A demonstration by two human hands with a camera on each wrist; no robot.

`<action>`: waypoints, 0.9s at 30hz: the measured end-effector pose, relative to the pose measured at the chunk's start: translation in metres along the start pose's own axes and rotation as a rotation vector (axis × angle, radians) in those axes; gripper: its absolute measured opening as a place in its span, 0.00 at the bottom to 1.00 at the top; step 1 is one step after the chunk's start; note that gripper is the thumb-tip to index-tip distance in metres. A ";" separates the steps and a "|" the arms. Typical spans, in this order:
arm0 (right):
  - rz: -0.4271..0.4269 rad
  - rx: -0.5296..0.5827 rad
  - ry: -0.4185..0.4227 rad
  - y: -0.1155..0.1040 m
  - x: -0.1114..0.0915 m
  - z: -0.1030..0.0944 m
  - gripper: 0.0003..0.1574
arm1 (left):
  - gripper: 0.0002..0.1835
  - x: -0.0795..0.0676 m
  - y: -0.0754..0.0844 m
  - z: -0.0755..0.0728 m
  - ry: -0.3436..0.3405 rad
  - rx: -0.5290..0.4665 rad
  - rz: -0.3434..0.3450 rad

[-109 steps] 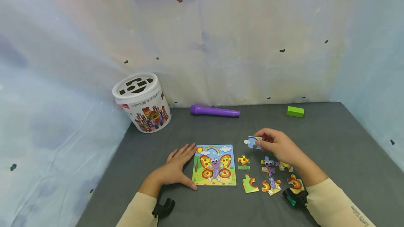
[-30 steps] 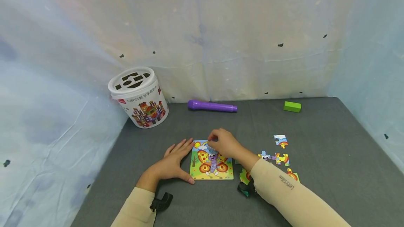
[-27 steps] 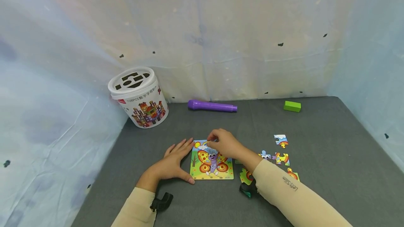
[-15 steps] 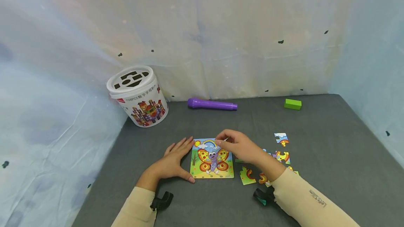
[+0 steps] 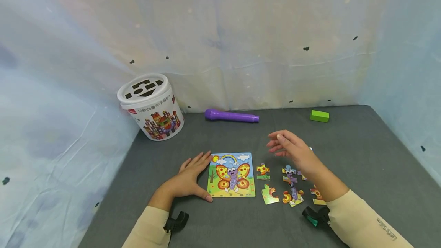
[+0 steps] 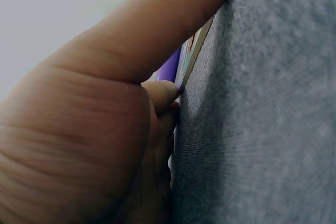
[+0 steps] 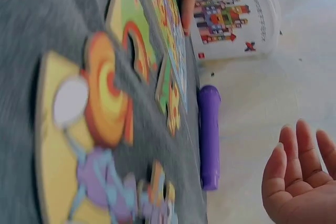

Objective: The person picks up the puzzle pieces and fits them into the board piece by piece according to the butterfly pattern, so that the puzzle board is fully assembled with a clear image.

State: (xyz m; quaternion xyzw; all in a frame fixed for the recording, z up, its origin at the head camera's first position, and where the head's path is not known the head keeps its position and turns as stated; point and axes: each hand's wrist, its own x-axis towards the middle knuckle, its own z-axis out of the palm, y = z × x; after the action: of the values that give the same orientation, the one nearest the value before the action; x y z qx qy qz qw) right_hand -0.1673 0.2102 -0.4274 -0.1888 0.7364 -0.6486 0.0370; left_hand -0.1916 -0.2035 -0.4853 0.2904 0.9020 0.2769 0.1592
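A square butterfly puzzle board (image 5: 231,186) lies on the grey cloth. My left hand (image 5: 188,181) rests flat beside it, fingers spread, with index fingertip and thumb at its left edge; the left wrist view shows the thumb (image 6: 131,30) along that thin edge. Above the loose jigsaw pieces hovers my right hand (image 5: 298,152), its fingers loosely bent and holding nothing. Below it lie a wing piece (image 5: 263,172), a green corner piece (image 5: 270,194), a butterfly-head piece (image 5: 290,174) and a lower body piece (image 5: 294,197). The right hand and forearm partly cover the pieces farther right.
Toward the back lies a purple toy microphone (image 5: 231,116), with a green block (image 5: 319,116) farther right. A white lidded bucket (image 5: 153,110) stands at the back left. Pale printed curtain (image 5: 255,41) encloses the table's back and sides.
My right hand carried a sky-and-rainbow piece leftward to the board's upper part, then let it go and drew back right, over the loose pieces. The left hand stayed at the board's left edge.
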 end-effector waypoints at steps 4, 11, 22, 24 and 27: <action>-0.088 0.060 -0.015 0.004 -0.008 -0.014 0.30 | 0.76 -0.001 0.000 0.000 0.001 0.000 -0.001; -0.121 0.129 0.014 0.020 -0.018 -0.030 0.33 | 0.77 -0.001 0.002 -0.001 0.004 0.000 0.001; -0.054 0.063 0.007 0.038 -0.018 -0.033 0.33 | 0.77 -0.001 0.001 0.001 0.009 0.005 -0.002; -0.032 0.040 0.004 0.042 -0.017 -0.031 0.32 | 0.77 -0.001 0.000 0.001 0.010 0.006 -0.003; 0.007 -0.019 -0.005 0.047 -0.017 -0.026 0.30 | 0.77 -0.001 0.000 0.002 0.010 0.007 -0.003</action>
State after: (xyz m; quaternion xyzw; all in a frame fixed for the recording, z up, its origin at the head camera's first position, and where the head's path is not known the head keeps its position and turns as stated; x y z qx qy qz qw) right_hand -0.1699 0.2444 -0.4718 -0.1883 0.7429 -0.6412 0.0391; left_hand -0.1906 -0.2035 -0.4868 0.2880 0.9042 0.2751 0.1542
